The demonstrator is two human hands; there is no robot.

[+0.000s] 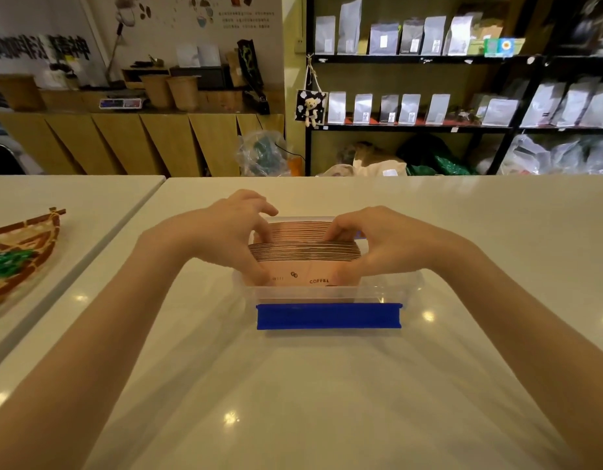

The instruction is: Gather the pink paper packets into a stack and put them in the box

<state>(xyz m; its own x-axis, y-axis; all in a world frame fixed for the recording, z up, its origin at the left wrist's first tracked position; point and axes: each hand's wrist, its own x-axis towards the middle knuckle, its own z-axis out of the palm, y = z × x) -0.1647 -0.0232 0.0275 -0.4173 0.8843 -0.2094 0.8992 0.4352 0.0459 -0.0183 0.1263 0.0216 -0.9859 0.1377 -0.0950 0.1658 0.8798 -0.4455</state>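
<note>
Box (327,295) sits mid-table (293,401), latch flap (328,316) on its near side. Packet stack (305,252) stands on edge inside the box, tops above the rim. Left hand (222,232) on the stack's left end, right hand (378,242) on its right end. Second table (56,205) to the left, carrying a basket (18,252). Counter far left, shelves (428,59) far right.
</note>
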